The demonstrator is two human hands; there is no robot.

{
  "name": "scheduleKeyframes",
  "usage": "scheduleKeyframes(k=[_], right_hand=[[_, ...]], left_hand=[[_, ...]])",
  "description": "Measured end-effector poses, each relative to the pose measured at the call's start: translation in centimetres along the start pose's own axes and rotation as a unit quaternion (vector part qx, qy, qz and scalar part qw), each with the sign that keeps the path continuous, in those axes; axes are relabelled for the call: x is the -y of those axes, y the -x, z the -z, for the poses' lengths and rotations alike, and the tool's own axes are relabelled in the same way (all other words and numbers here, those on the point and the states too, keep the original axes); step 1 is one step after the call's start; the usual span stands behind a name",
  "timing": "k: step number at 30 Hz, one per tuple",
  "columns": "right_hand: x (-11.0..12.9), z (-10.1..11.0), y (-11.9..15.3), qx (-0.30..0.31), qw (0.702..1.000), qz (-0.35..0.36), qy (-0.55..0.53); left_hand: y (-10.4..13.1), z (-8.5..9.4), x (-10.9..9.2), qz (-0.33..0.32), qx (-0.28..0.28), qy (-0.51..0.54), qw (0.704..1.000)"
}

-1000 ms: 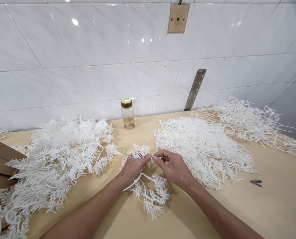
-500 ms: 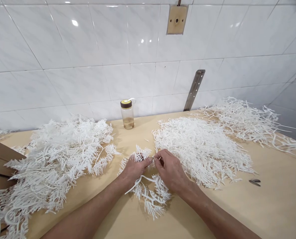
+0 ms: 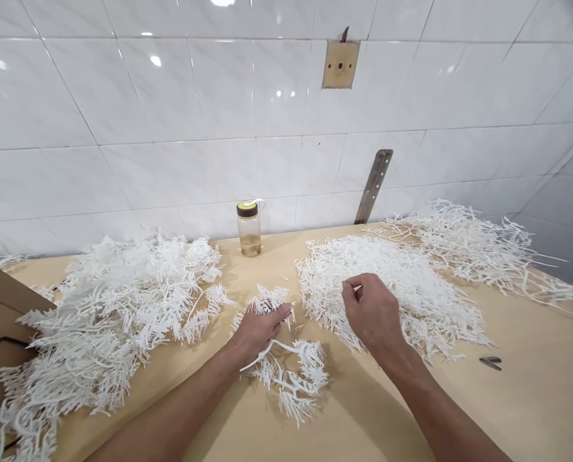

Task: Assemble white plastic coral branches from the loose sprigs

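Observation:
My left hand [image 3: 257,330] is closed around a white branched plastic sprig [image 3: 299,372], which looks like an artificial twig. Its feathery tufts stick out above the thumb and hang below the palm, close over the table. Farther right, my right hand [image 3: 373,308] hovers at the near-left side of a dense pile of short white sprigs [image 3: 411,276]. Thumb and forefinger are pinched together there; whatever may be between them is too small to make out. A large heap of white tufted branches [image 3: 136,295] lies to the left of my left hand.
A clear bottle [image 3: 250,236] with some liquid stands by the tiled wall. Bare white stems [image 3: 478,244] spread at the back right. Small metal snips [image 3: 491,363] lie on the right. A metal bracket [image 3: 373,186] leans at the wall, and a cardboard box [image 3: 2,321] borders the left.
My right hand has left the left hand's fingertips and moved right to the pile of short sprigs. The left hand keeps its hold on the sprig. The view has tilted slightly up.

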State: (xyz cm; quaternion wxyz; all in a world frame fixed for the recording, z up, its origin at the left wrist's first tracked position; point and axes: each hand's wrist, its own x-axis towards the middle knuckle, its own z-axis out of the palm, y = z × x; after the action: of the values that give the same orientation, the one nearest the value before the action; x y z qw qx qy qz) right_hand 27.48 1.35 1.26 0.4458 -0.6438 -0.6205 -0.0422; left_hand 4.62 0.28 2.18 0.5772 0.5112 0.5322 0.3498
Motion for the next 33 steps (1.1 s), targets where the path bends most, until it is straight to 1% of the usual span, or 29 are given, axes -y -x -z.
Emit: scheduleKeyframes(k=[2,4,5,6,7,9,10,12,14,18,22,27,30,33], right_hand=[[-0.3,0.6,-0.5,-0.034,0.999,-0.017,0.009],[0.2,0.8,-0.5,-0.038,0.999,-0.020,-0.011],[0.7,0.8,-0.2,-0.018,0.999,-0.018,-0.041],[1.3,0.8,0.1,0.018,0.996,-0.017,-0.082],[2.0,0.6,0.6,0.067,0.989,-0.016,-0.128],[3.4,0.0,1.7,0.171,0.965,-0.022,-0.196],[4.0,-0.3,2.2,0.205,0.956,-0.023,-0.210],[4.9,-0.9,3.0,0.246,0.943,-0.034,-0.224],[5.2,-1.4,3.4,0.265,0.933,-0.053,-0.236],[5.1,-1.5,3.5,0.281,0.916,-0.095,-0.269],[5.3,-1.4,3.5,0.297,0.907,-0.118,-0.274],[5.3,-1.6,3.5,0.273,0.922,-0.107,-0.253],[5.2,-1.6,3.5,0.270,0.925,-0.109,-0.245],[5.3,-1.6,3.6,0.257,0.933,-0.086,-0.235]], left_hand=[[0.0,-0.1,-0.2,-0.001,0.014,-0.017,1.000],[0.0,-0.2,-0.4,-0.003,0.021,-0.019,1.000],[0.1,-0.3,-0.5,-0.003,0.022,-0.016,1.000],[0.1,-0.3,-0.6,-0.002,0.022,-0.011,1.000],[0.2,-0.4,-0.7,0.002,0.021,-0.007,1.000],[0.4,-0.5,-1.0,0.015,0.018,-0.005,1.000],[0.4,-0.5,-1.1,0.022,0.015,-0.007,1.000],[0.6,-0.6,-1.3,0.028,0.014,-0.014,0.999],[0.7,-0.6,-1.4,0.023,0.015,-0.018,0.999],[0.9,-0.7,-1.6,0.023,0.017,-0.014,1.000],[1.1,-0.9,-2.0,0.012,-0.014,-0.011,1.000],[1.1,-1.1,-2.0,0.010,-0.039,-0.028,0.999],[0.9,-1.0,-1.7,0.005,-0.035,-0.029,0.999],[0.8,-1.0,-1.5,-0.001,-0.032,-0.028,0.999]])
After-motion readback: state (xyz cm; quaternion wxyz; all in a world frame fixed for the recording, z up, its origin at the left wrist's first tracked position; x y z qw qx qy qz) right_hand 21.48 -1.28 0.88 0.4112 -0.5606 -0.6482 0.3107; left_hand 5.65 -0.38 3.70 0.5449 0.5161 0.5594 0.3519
